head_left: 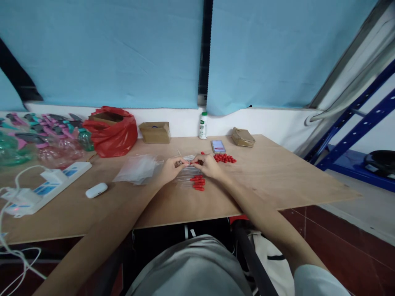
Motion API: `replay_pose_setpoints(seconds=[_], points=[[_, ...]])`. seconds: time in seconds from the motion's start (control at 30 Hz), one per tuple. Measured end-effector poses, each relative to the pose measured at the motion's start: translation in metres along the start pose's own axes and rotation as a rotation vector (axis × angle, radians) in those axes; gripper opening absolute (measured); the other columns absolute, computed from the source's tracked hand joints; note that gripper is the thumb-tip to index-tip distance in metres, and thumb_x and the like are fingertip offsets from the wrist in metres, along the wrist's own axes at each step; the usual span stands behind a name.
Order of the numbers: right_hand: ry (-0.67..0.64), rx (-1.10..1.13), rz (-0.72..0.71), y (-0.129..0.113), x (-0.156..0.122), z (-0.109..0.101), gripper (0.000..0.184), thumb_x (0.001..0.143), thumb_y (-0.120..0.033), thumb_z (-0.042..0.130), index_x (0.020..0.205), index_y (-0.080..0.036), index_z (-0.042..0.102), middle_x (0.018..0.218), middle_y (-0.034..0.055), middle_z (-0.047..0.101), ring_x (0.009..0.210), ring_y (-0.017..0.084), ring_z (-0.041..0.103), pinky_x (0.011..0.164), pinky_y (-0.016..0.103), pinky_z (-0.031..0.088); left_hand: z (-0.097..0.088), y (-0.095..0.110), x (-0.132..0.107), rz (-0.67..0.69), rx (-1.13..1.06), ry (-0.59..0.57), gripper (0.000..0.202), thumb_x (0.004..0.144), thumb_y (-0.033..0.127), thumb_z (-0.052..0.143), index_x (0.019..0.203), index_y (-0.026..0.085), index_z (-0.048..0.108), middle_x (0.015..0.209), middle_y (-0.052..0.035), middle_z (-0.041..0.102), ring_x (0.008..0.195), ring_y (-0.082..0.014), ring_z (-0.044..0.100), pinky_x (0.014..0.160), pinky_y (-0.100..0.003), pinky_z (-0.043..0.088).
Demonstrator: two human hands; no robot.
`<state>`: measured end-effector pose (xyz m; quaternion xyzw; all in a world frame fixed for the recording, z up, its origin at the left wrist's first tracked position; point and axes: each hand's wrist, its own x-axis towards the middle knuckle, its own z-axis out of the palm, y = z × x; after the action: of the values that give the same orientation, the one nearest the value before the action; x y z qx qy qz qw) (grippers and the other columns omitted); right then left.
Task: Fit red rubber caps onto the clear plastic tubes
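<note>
My left hand [171, 169] and my right hand [207, 164] meet over the middle of the table, both with pinched fingers. Between the left fingertips is the end of a thin clear dropper tube. A small red rubber bulb [195, 163] sits in the right fingertips, close against the tube; whether the two are joined is too small to tell. Below the hands lie several droppers with red bulbs [199, 183] on their right ends. Thin clear tubes [183, 177] lie under and around my hands. Loose red bulbs [226, 158] are heaped beyond my right hand.
Clear plastic bags [135, 168] lie left of my hands, near a white earbud case [96, 190] and a power strip [49, 187]. Farther back stand a red bag [119, 137], a cardboard box [154, 133], a white bottle [203, 126], a phone [218, 146] and a brown package [243, 137].
</note>
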<state>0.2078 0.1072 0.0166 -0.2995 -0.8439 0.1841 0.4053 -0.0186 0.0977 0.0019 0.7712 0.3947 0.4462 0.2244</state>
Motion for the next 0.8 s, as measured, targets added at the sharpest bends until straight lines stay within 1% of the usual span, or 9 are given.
replay_pose_setpoints(seconds=[0.13, 0.27, 0.43, 0.5, 0.57, 0.67, 0.73, 0.8], points=[[0.007, 0.003, 0.007, -0.004, 0.0, -0.001, 0.023, 0.093, -0.037, 0.07, 0.09, -0.016, 0.078, 0.076, 0.0033, 0.072, 0.065, 0.014, 0.058, 0.066, 0.025, 0.042, 0.0, 0.0, 0.0, -0.005, -0.044, -0.015, 0.03, 0.088, 0.047, 0.071, 0.089, 0.018, 0.077, 0.085, -0.0056, 0.075, 0.074, -0.0178, 0.064, 0.07, -0.029, 0.048], [-0.011, 0.017, -0.018, -0.006, 0.0, -0.001, 0.02, 0.093, -0.034, 0.07, 0.093, -0.016, 0.079, 0.078, 0.0033, 0.073, 0.066, 0.014, 0.059, 0.067, 0.025, 0.043, -0.001, 0.0, 0.0, 0.018, -0.047, -0.032, 0.029, 0.089, 0.046, 0.071, 0.088, 0.018, 0.077, 0.088, -0.0059, 0.075, 0.076, -0.0174, 0.064, 0.071, -0.029, 0.047], [0.017, 0.017, -0.006, -0.004, 0.001, 0.001, 0.023, 0.094, -0.037, 0.071, 0.095, -0.017, 0.081, 0.076, 0.0029, 0.072, 0.063, 0.014, 0.057, 0.065, 0.025, 0.042, 0.0, -0.002, 0.0, -0.004, -0.051, -0.031, 0.029, 0.091, 0.044, 0.069, 0.092, 0.017, 0.076, 0.086, -0.0055, 0.075, 0.073, -0.0167, 0.063, 0.069, -0.029, 0.048], [0.015, 0.02, -0.005, -0.004, 0.001, 0.0, 0.021, 0.093, -0.035, 0.071, 0.097, -0.017, 0.08, 0.076, 0.0024, 0.072, 0.063, 0.014, 0.056, 0.064, 0.025, 0.041, -0.001, -0.001, 0.001, 0.007, -0.024, -0.019, 0.028, 0.091, 0.044, 0.068, 0.093, 0.017, 0.076, 0.085, -0.0048, 0.074, 0.071, -0.0163, 0.062, 0.068, -0.028, 0.047], [-0.002, 0.007, -0.013, -0.005, 0.003, -0.001, 0.016, 0.093, -0.03, 0.072, 0.097, -0.017, 0.08, 0.078, 0.0025, 0.073, 0.064, 0.013, 0.057, 0.066, 0.024, 0.042, -0.003, 0.001, 0.002, 0.038, 0.044, -0.007, 0.025, 0.092, 0.042, 0.068, 0.093, 0.018, 0.076, 0.084, -0.0039, 0.072, 0.07, -0.0156, 0.059, 0.067, -0.028, 0.045], [-0.02, 0.0, -0.03, -0.008, 0.005, -0.005, 0.014, 0.092, -0.024, 0.072, 0.1, -0.016, 0.079, 0.086, 0.004, 0.076, 0.069, 0.014, 0.061, 0.07, 0.025, 0.044, -0.008, 0.006, 0.004, 0.124, 0.161, 0.037, 0.021, 0.093, 0.038, 0.068, 0.094, 0.019, 0.077, 0.081, -0.0029, 0.068, 0.07, -0.015, 0.056, 0.067, -0.027, 0.043], [-0.009, 0.012, -0.026, -0.009, 0.005, -0.008, 0.015, 0.092, -0.024, 0.071, 0.103, -0.016, 0.078, 0.09, 0.0047, 0.077, 0.072, 0.014, 0.062, 0.071, 0.025, 0.045, -0.01, 0.009, 0.005, 0.179, 0.199, 0.072, 0.018, 0.093, 0.036, 0.069, 0.094, 0.02, 0.077, 0.081, -0.003, 0.066, 0.071, -0.0149, 0.056, 0.068, -0.027, 0.043], [0.0, 0.024, -0.014, -0.01, 0.005, -0.01, 0.017, 0.092, -0.026, 0.071, 0.104, -0.016, 0.077, 0.089, 0.0044, 0.076, 0.071, 0.014, 0.062, 0.07, 0.024, 0.045, -0.011, 0.011, 0.005, 0.208, 0.218, 0.1, 0.018, 0.092, 0.036, 0.07, 0.094, 0.02, 0.077, 0.081, -0.0031, 0.065, 0.071, -0.0149, 0.055, 0.068, -0.027, 0.043]])
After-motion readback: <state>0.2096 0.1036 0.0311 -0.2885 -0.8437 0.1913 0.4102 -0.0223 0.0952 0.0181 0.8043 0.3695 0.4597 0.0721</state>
